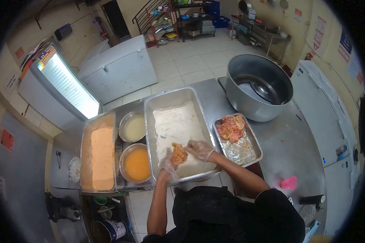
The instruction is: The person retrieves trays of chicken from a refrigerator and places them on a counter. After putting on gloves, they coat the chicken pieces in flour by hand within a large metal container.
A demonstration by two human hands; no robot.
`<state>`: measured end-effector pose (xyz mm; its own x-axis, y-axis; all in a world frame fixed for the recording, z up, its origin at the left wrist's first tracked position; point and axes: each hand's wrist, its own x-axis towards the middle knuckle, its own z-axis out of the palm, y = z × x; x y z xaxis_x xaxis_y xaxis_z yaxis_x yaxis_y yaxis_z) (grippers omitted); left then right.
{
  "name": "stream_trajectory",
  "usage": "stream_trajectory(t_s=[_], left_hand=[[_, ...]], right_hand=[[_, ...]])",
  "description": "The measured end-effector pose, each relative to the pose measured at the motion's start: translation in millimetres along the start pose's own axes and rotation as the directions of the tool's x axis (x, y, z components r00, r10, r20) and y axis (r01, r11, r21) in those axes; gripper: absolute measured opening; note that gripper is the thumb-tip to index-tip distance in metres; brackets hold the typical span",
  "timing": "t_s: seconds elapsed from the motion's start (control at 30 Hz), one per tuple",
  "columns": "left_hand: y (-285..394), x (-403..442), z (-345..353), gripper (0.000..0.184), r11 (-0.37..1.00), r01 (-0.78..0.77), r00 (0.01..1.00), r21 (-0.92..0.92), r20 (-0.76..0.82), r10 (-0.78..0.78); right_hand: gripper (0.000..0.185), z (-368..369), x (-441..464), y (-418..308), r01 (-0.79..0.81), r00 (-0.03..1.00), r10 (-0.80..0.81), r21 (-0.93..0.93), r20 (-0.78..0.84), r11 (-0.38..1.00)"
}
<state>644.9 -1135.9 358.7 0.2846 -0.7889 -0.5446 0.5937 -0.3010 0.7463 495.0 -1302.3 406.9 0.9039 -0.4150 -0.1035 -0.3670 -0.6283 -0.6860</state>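
A large metal tray (pixel 150 121) holds white flour (pixel 176 123). Low in it, a piece of raw meat (pixel 179 155) lies between my two gloved hands. My left hand (pixel 167 166) touches the meat's left side, its fingers partly hidden. My right hand (pixel 200 150) is at the meat's right edge with fingers bent; whether it grips anything is unclear. To the right, a smaller metal tray (pixel 249 156) holds more raw meat (pixel 231 127). Left of the flour stand a bowl of orange liquid (pixel 137 163) and a bowl of pale liquid (pixel 134 128).
A tray of orange powder (pixel 103 156) stands at the left. A big grey pot (pixel 257 87) is at the back right of the steel table (pixel 286 141). A pink cup (pixel 288 183) and a black-handled object (pixel 312 200) lie at the right. White freezers stand beyond.
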Motion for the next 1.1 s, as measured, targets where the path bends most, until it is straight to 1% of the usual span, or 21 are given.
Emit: stream_trajectory(t_s=[0.03, 0.1, 0.13, 0.2, 0.23, 0.3, 0.33, 0.37, 0.43, 0.47, 0.5, 0.63, 0.7, 0.77, 0.8, 0.83, 0.87, 0.9, 1.0, 1.03, 1.1], left_hand=[[-3.8, 9.4, -14.2, 0.054, 1.000, 0.002, 1.000, -0.003, 0.011, -0.002], [-28.0, 33.8, -46.4, 0.071, 0.778, -0.078, 0.900, 0.623, -0.291, 0.323], [-19.2, 17.2, -41.7, 0.071, 0.780, -0.079, 0.901, 0.620, -0.291, 0.323], [13.5, -28.2, -15.5, 0.076, 0.525, -0.024, 0.867, 0.851, -0.243, 0.434], [11.3, -26.7, -14.6, 0.076, 0.521, -0.029, 0.870, 0.853, -0.235, 0.433], [-1.1, -21.6, -17.4, 0.058, 0.662, -0.269, 0.875, 0.700, -0.109, 0.472], [-6.3, -13.9, -16.9, 0.058, 0.662, -0.271, 0.875, 0.699, -0.106, 0.472], [-14.6, -5.8, -18.5, 0.053, 0.564, -0.389, 0.827, 0.728, 0.006, 0.562], [-20.6, -3.6, -15.5, 0.050, 0.443, -0.496, 0.763, 0.747, 0.131, 0.633], [-23.1, -1.8, -10.4, 0.049, 0.491, -0.476, 0.791, 0.729, 0.111, 0.602], [-22.9, -2.4, -5.8, 0.048, 0.539, -0.456, 0.816, 0.709, 0.091, 0.570], [-17.2, -24.7, 10.2, 0.046, 0.705, -0.457, 0.866, 0.543, 0.092, 0.491], [-2.0, -47.8, 29.0, 0.043, 0.882, -0.317, 0.942, 0.348, 0.006, 0.336], [-5.9, -50.4, 27.5, 0.042, 0.877, -0.334, 0.934, 0.346, -0.001, 0.356], [-6.1, -50.4, 26.0, 0.040, 0.865, -0.356, 0.925, 0.353, 0.004, 0.379], [-15.5, -40.4, 16.1, 0.040, 0.864, -0.357, 0.925, 0.356, 0.007, 0.379], [-33.3, -21.5, -0.4, 0.036, 0.762, -0.411, 0.898, 0.501, 0.079, 0.433], [-36.2, -15.4, -1.9, 0.034, 0.632, -0.459, 0.867, 0.624, 0.161, 0.471], [-42.6, -9.7, 19.9, 0.039, 0.650, -0.481, 0.856, 0.588, 0.154, 0.494], [-46.6, -5.9, 24.9, 0.039, 0.646, -0.479, 0.857, 0.593, 0.157, 0.491], [-50.8, 1.4, 29.0, 0.038, 0.582, -0.603, 0.777, 0.546, 0.237, 0.582]], right_hand=[[0.047, -21.4, -9.9, 9.6, -0.088, 0.987, 0.107, 0.146, -0.123, 0.985], [0.035, -45.8, -2.8, 75.1, -0.213, 0.896, 0.271, 0.195, -0.352, 0.957], [0.033, -62.2, -3.5, 98.2, -0.308, 0.840, 0.359, 0.186, -0.407, 0.933], [0.035, -66.9, -12.0, 154.9, -0.286, 0.797, 0.190, -0.082, -0.574, 0.955], [0.035, -66.3, -14.5, 155.6, -0.293, 0.792, 0.195, -0.079, -0.579, 0.953], [0.042, -63.0, -13.0, 157.2, -0.446, 0.783, 0.188, -0.324, -0.593, 0.834], [0.049, -53.0, 5.3, 171.8, -0.445, 0.786, 0.279, -0.190, -0.552, 0.875], [0.052, -19.2, 30.8, 231.6, -0.396, 0.677, 0.397, 0.148, -0.620, 0.906], [0.060, 43.5, 78.7, 342.5, 0.072, 0.398, 0.596, 0.671, -0.698, 0.738], [0.058, -3.7, 44.0, 267.6, -0.495, 0.626, 0.448, 0.118, -0.638, 0.861], [0.057, -32.4, 24.6, 214.3, -0.540, 0.729, 0.407, -0.098, -0.550, 0.836], [0.051, -71.5, -2.5, 157.2, -0.482, 0.823, 0.462, 0.024, -0.330, 0.876], [0.047, -63.6, 5.8, 218.9, -0.471, 0.827, 0.482, 0.109, -0.289, 0.875], [0.050, -63.9, -1.4, 220.6, -0.235, 0.952, 0.271, 0.229, -0.139, 0.945], [0.050, -61.6, 2.0, 216.5, -0.234, 0.953, 0.270, 0.231, -0.137, 0.944], [0.051, -59.4, 8.2, 211.6, -0.281, 0.960, 0.272, -0.226, -0.072, 0.933], [0.052, -60.3, 11.4, 206.4, -0.244, 0.952, 0.304, -0.639, -0.017, 0.730], [0.052, -51.7, 15.7, 216.7, -0.252, 0.951, 0.308, -0.638, -0.024, 0.728], [0.027, -6.5, 27.1, 245.7, -0.378, 0.796, 0.139, -0.304, -0.589, 0.874], [0.027, -9.5, 25.1, 239.8, -0.380, 0.793, 0.143, -0.297, -0.592, 0.876], [0.019, -20.6, 25.8, 228.6, -0.089, 0.676, -0.185, -0.329, -0.713, 0.940]])
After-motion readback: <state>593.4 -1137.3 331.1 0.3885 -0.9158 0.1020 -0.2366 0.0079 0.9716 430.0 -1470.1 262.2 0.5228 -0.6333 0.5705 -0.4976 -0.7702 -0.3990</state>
